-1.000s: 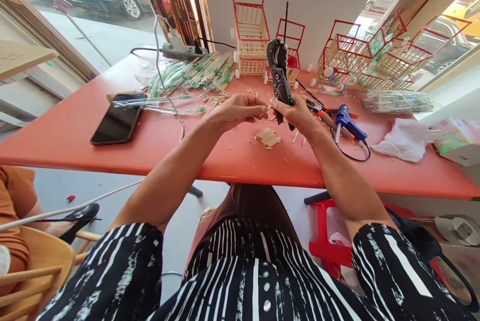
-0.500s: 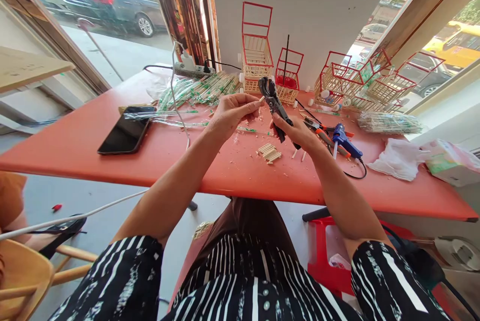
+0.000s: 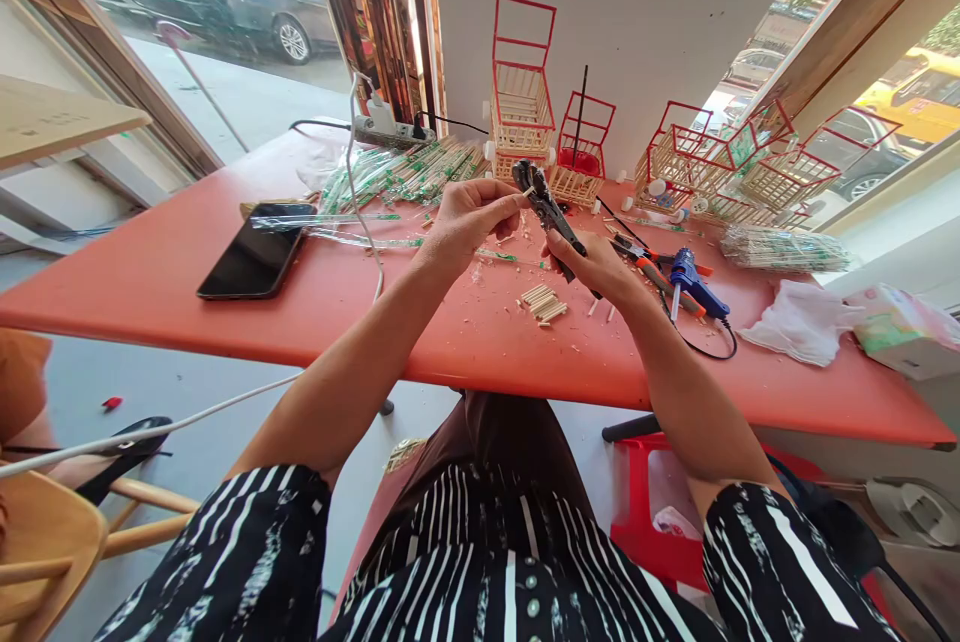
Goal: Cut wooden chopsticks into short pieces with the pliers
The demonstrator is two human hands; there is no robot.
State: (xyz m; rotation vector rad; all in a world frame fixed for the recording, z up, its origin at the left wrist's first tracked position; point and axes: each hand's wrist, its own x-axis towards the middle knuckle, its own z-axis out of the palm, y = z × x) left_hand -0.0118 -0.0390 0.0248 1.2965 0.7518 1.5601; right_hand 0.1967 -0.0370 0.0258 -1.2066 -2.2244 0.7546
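Note:
In my right hand (image 3: 592,262) is a black hand cutter (image 3: 551,209), its handles gripped and its jaws pointing up and left. My left hand (image 3: 480,217) pinches a short wooden stick (image 3: 529,192), whose end sits at the cutter's jaws. Below my hands, a small pile of cut stick pieces (image 3: 543,304) lies on the red table (image 3: 375,342). Wood crumbs are scattered around it.
Behind stand little stick-built carts (image 3: 521,112) with red frames. At the right lie pliers (image 3: 649,267), a blue glue gun (image 3: 694,282), a white cloth (image 3: 799,322) and wrapped sticks (image 3: 780,247). A phone (image 3: 255,257) and a stick bundle (image 3: 420,172) lie left.
The cutter's handles have come closer together, and the stick now lies at its jaws. The whole view has shifted slightly.

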